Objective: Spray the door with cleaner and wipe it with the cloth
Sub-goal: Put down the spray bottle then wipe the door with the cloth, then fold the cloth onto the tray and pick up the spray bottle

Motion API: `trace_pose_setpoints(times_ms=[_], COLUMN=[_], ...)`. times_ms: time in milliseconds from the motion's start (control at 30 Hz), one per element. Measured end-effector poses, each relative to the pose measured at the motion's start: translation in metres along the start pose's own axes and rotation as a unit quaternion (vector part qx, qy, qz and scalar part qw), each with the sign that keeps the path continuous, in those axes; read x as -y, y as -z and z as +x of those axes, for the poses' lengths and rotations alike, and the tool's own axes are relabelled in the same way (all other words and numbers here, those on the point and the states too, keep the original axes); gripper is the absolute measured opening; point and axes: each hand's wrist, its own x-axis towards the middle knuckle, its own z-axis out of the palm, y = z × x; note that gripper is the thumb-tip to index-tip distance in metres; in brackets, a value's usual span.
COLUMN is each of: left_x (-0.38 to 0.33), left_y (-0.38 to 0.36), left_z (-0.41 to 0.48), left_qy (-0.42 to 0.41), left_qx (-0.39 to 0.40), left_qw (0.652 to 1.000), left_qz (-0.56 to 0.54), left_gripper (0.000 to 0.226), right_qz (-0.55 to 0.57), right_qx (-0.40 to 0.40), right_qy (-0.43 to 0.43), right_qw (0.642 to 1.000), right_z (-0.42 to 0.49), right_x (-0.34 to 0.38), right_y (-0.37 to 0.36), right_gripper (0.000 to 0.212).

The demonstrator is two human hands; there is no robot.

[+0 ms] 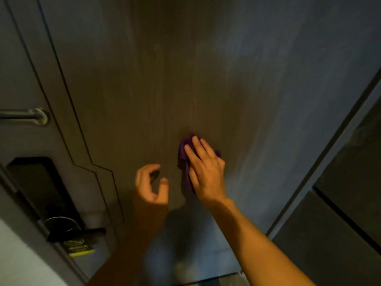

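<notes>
A dark wood-grain door (pixel 165 79) fills most of the head view. My right hand (pixel 206 172) lies flat against it, pressing a purple cloth (pixel 182 153) to the panel; the cloth shows at my fingertips and along the left edge of my palm. My left hand (pixel 151 184) hovers just left of it, close to the door, fingers curled and apart, holding nothing. No spray bottle is in view.
A black electronic lock (pixel 39 182) with a dark lever handle (pixel 82 234) sits at the lower left, and a metal latch bar (pixel 26 115) above it. A grey frame and dark cabinet panels (pixel 340 234) stand at the right.
</notes>
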Motion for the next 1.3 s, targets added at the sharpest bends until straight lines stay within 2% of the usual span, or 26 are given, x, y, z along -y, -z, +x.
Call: trace_pose_setpoints(times_ms=[33,67,133,167,200,267,400,433,500,567,600,700,733,800,900,1000,1100,1300], left_x=[-0.020,-0.040,-0.071,-0.086,-0.099,-0.114,-0.119,-0.119,-0.119,-0.124,-0.129,-0.140,-0.144,-0.151,-0.162,-0.173,-0.188,-0.218], left_y=[-0.010,-0.017,-0.021,-0.019,-0.014,-0.008,-0.001,0.001,0.009,0.015,0.016,0.016,0.015,0.016,0.013,0.011,0.010,0.005], left_z=[-0.003,-0.005,-0.018,-0.027,-0.040,-0.069,-0.135,-0.152,-0.185,-0.214,-0.226,-0.263,-0.277,-0.303,-0.339,-0.377,-0.416,-0.497], left_qy=[0.116,0.234,0.411,0.457,0.483,0.512,0.569,0.575,0.596,0.592,0.602,0.651,0.660,0.676,0.674,0.641,0.606,0.530], left_qx=[0.015,0.036,0.093,0.129,0.155,0.166,0.201,0.227,0.280,0.347,0.371,0.404,0.419,0.450,0.514,0.579,0.615,0.702], left_qw=[0.988,0.946,0.815,0.759,0.718,0.668,0.616,0.603,0.581,0.578,0.573,0.515,0.492,0.451,0.415,0.408,0.444,0.445], left_qz=[-0.104,-0.221,-0.397,-0.445,-0.476,-0.514,-0.506,-0.504,-0.478,-0.441,-0.413,-0.385,-0.383,-0.370,-0.332,-0.297,-0.238,-0.166], left_gripper=[0.018,0.013,0.024,0.027,0.029,0.035,0.042,0.040,0.059,0.059,0.054,0.048,0.046,0.044,0.047,0.048,0.039,0.038], right_qz=[0.000,-0.005,-0.012,-0.003,0.009,0.021,0.046,0.063,0.058,0.016,0.004,0.042,0.059,0.081,0.057,-0.012,-0.079,-0.156], right_qx=[0.011,0.019,0.052,0.085,0.117,0.176,0.296,0.310,0.304,0.236,0.192,0.096,0.070,0.017,-0.048,-0.124,-0.172,-0.191], right_qy=[-0.017,-0.036,-0.060,-0.067,-0.076,-0.108,-0.208,-0.234,-0.295,-0.399,-0.474,-0.662,-0.700,-0.740,-0.762,-0.764,-0.765,-0.800], right_qw=[1.000,0.999,0.997,0.994,0.990,0.978,0.931,0.919,0.904,0.886,0.859,0.742,0.709,0.667,0.643,0.633,0.616,0.548], right_z=[-0.005,-0.012,-0.028,-0.038,-0.049,-0.071,-0.118,-0.130,-0.156,-0.186,-0.202,-0.245,-0.261,-0.288,-0.322,-0.344,-0.372,-0.443], right_x=[0.009,0.020,0.041,0.051,0.059,0.069,0.094,0.101,0.111,0.123,0.130,0.155,0.163,0.180,0.205,0.231,0.250,0.278], right_y=[0.011,0.022,0.049,0.064,0.080,0.112,0.174,0.189,0.219,0.245,0.258,0.293,0.303,0.323,0.349,0.380,0.408,0.461], right_gripper=[0.052,0.051,0.049,0.049,0.050,0.050,0.060,0.063,0.065,0.061,0.060,0.044,0.034,0.034,0.030,0.026,0.022,0.024])
